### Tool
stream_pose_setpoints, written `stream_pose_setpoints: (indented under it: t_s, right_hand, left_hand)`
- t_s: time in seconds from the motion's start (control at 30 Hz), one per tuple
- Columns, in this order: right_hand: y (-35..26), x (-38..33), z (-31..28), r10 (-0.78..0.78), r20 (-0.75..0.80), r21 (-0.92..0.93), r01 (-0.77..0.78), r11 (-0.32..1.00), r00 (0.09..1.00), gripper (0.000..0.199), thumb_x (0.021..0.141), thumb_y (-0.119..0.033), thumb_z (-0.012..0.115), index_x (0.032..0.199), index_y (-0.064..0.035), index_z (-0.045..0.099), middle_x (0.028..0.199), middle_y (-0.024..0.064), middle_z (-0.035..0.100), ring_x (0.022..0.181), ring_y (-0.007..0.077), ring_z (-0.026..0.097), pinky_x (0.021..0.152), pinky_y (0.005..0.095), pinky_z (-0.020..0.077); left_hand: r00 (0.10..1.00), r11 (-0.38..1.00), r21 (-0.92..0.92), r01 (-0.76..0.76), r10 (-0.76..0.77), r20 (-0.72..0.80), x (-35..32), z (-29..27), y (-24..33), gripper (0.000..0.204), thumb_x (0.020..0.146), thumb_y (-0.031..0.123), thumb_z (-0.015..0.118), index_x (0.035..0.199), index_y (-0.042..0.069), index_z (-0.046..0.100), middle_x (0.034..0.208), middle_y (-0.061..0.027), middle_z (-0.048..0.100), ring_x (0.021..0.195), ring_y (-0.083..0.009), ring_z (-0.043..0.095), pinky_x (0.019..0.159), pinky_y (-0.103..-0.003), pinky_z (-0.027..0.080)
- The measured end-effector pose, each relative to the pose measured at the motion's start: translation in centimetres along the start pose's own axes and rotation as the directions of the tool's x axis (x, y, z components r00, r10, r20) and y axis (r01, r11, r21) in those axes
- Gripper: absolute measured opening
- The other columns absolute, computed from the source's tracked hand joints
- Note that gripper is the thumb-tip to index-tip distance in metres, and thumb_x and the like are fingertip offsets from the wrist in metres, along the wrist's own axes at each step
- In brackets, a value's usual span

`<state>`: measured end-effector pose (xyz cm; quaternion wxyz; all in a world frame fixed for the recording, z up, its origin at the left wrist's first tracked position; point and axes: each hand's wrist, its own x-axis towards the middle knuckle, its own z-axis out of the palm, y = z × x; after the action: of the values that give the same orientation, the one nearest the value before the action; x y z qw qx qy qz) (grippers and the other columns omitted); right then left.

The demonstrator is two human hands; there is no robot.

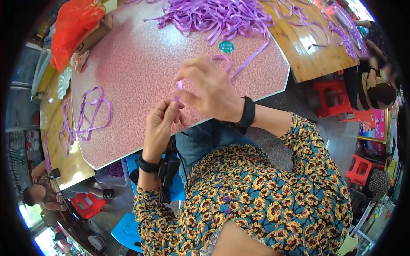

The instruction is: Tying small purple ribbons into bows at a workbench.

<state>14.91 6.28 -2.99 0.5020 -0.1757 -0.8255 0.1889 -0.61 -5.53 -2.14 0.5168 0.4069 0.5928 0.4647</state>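
Note:
Close to the table's near edge, my left hand pinches a purple ribbon between thumb and fingers. My right hand hovers just above and to the right, slightly blurred, its thumb and curled fingers apart. The ribbon rises from the left fingertips and passes behind the right hand, which hides part of it. Beyond that hand a purple ribbon strand loops out and runs up toward a large heap of purple ribbons. Whether the right fingers touch the ribbon, I cannot tell.
The pink speckled tabletop carries a loose ribbon loop at left and a green sticker. A red plastic bag covers a cardboard box. More ribbons lie on the wooden table. Red stools and other people are around.

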Motion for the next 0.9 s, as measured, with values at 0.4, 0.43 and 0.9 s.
stream_pose_setpoints:
  t_s: [0.4,0.43,0.9]
  right_hand:
    - [-1.0,1.4,-0.3,0.113,0.375,0.400,-0.271,0.876,0.920,0.016,0.085,-0.013,0.069,0.095,-0.0005,0.067,0.083,0.0107,0.063,0.069,0.0237,0.059,0.060,0.0330,0.0459]
    - [-0.7,2.1,-0.7,0.093,0.331,0.383,-0.224,0.896,0.939,0.013,0.085,-0.012,0.070,0.091,-0.0003,0.067,0.077,0.0075,0.061,0.065,0.0167,0.057,0.057,0.0289,0.0438]
    - [1.4,3.7,-3.5,0.408,0.493,0.442,-0.625,0.643,0.768,0.012,0.088,-0.009,0.070,0.096,-0.0003,0.067,0.083,-0.0019,0.065,0.075,0.0017,0.055,0.063,0.0163,0.0423]
  left_hand:
    - [0.992,0.990,0.106,0.090,-0.098,0.074,-0.5,-4.5,4.0,0.023,0.101,0.021,0.051,0.095,-0.001,0.057,0.065,-0.0004,0.053,0.056,-0.0085,0.053,0.053,-0.022,0.044]
    - [0.996,0.991,0.116,0.065,-0.071,0.047,-0.5,-4.5,4.1,0.024,0.101,0.021,0.050,0.096,-0.001,0.058,0.071,-0.0034,0.059,0.064,-0.0105,0.058,0.060,-0.024,0.047]
    - [0.987,0.926,-0.352,-0.135,0.159,0.038,0.1,-1.7,4.1,0.016,0.098,0.016,0.055,0.101,0.001,0.059,0.103,-0.0131,0.067,0.085,-0.0141,0.063,0.081,-0.029,0.051]
